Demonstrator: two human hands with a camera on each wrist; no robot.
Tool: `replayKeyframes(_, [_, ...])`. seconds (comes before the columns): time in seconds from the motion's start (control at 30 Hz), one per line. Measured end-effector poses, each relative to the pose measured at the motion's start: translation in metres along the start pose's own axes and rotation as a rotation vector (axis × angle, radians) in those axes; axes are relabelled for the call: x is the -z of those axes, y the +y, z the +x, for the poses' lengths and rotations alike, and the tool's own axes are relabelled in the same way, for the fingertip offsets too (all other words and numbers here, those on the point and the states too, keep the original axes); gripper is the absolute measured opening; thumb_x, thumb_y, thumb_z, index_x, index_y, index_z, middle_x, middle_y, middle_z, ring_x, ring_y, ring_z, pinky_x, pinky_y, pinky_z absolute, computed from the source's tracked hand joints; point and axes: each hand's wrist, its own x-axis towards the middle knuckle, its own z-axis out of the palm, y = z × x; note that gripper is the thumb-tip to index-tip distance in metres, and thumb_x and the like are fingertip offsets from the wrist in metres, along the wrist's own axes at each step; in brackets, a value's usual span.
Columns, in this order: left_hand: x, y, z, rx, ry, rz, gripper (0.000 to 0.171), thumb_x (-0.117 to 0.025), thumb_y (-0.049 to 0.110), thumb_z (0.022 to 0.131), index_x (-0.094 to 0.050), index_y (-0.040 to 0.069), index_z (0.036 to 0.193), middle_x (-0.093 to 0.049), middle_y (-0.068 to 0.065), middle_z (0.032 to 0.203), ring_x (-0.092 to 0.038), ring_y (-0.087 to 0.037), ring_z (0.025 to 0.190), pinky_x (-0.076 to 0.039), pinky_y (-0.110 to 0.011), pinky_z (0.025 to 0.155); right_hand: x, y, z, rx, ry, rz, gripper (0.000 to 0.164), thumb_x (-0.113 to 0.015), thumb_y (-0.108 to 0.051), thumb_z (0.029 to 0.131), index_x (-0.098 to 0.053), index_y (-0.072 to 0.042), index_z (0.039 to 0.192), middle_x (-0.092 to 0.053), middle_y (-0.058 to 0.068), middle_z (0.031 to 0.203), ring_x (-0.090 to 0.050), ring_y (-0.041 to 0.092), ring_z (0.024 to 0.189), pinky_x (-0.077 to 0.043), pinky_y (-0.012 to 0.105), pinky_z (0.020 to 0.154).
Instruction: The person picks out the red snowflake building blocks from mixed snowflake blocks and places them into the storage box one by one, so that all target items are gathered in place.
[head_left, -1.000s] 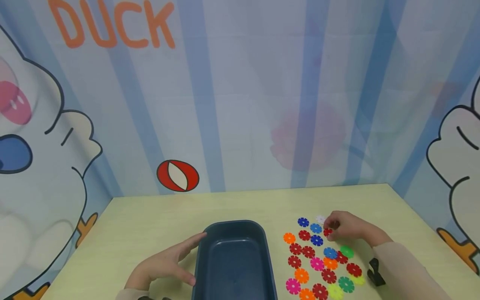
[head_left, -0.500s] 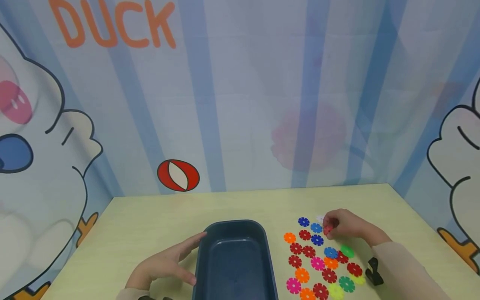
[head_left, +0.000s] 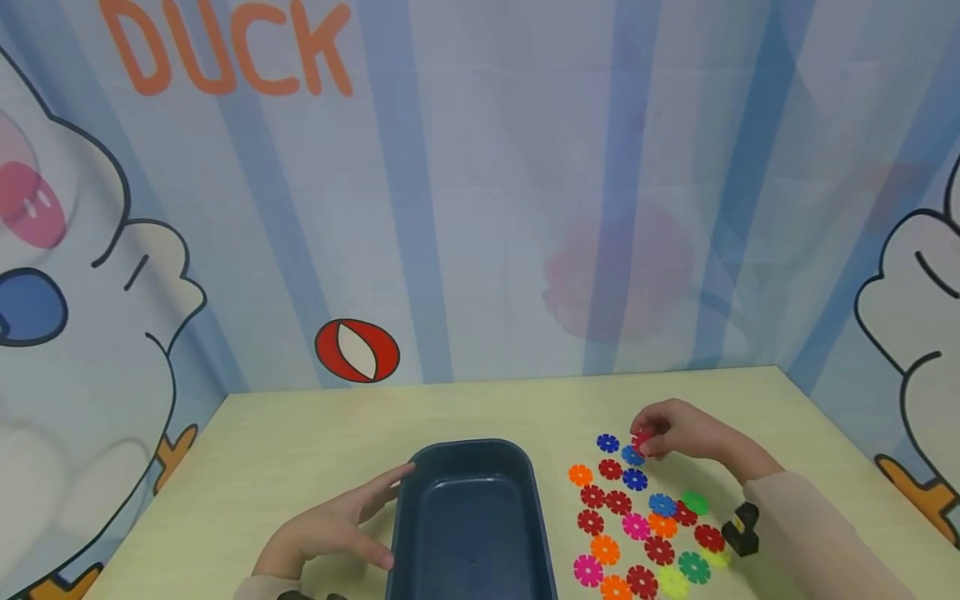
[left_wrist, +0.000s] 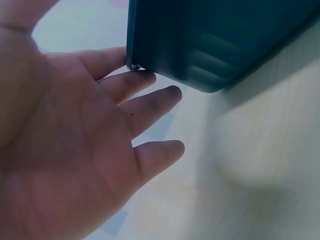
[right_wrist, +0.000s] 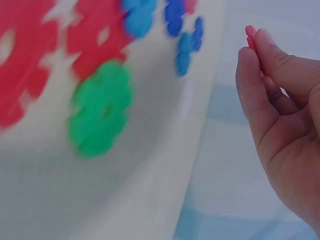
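My right hand pinches a red snowflake-shaped plastic disc between thumb and fingers. In the right wrist view the disc shows edge-on at the fingertips, raised off the table. Below it in the head view lie a light blue disc and a dark blue disc. My left hand is spread beside a dark blue plastic bin, its fingertips at the left rim. From the left wrist, the fingers look straight, with the bin's wall over them.
Several more discs in red, orange, pink, yellow and blue lie loose right of the bin, some overlapping. One green disc is close to the right wrist camera. The pale table ends at a printed cloth backdrop.
The red disc has left the table in my right hand's pinch, moving up and slightly left. A white disc seen earlier is now hidden in the head view. My left hand stays put.
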Motion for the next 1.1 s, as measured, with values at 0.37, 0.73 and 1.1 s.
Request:
replayKeyframes(0.37, [0.001, 0.000, 0.000, -0.011, -0.010, -0.009, 0.104, -0.078, 0.027, 0.080, -0.009, 0.011, 0.156, -0.008, -0.019, 0.160, -0.012, -0.050, 0.142, -0.013, -0.070, 0.108, -0.019, -0.072, 0.007, 0.133, -0.097, 0.032, 0.017, -0.067, -0.005, 0.088, -0.066, 0.001, 0.104, -0.067, 0.004, 0.087, -0.063, 0.022, 0.077, -0.057, 0.037, 0.073])
replayKeyframes(0.73, [0.001, -0.003, 0.000, -0.027, -0.029, -0.036, 0.103, -0.077, 0.026, 0.082, -0.006, 0.011, 0.156, -0.006, -0.020, 0.160, -0.011, -0.050, 0.142, -0.013, -0.068, 0.110, -0.065, -0.121, 0.012, 0.227, -0.233, 0.190, 0.021, -0.066, -0.001, 0.088, -0.066, 0.004, 0.109, -0.071, 0.010, 0.093, -0.067, 0.019, 0.079, -0.057, 0.036, 0.076])
replayKeyframes(1.1, [-0.002, -0.001, 0.000, -0.011, -0.018, -0.044, 0.103, -0.076, 0.028, 0.082, -0.007, 0.011, 0.156, -0.006, -0.019, 0.160, -0.012, -0.051, 0.142, -0.013, -0.068, 0.109, -0.119, -0.149, 0.020, 0.310, -0.373, 0.286, 0.022, -0.065, 0.000, 0.088, -0.065, 0.005, 0.110, -0.070, 0.012, 0.097, -0.067, 0.010, 0.077, -0.056, 0.024, 0.074])
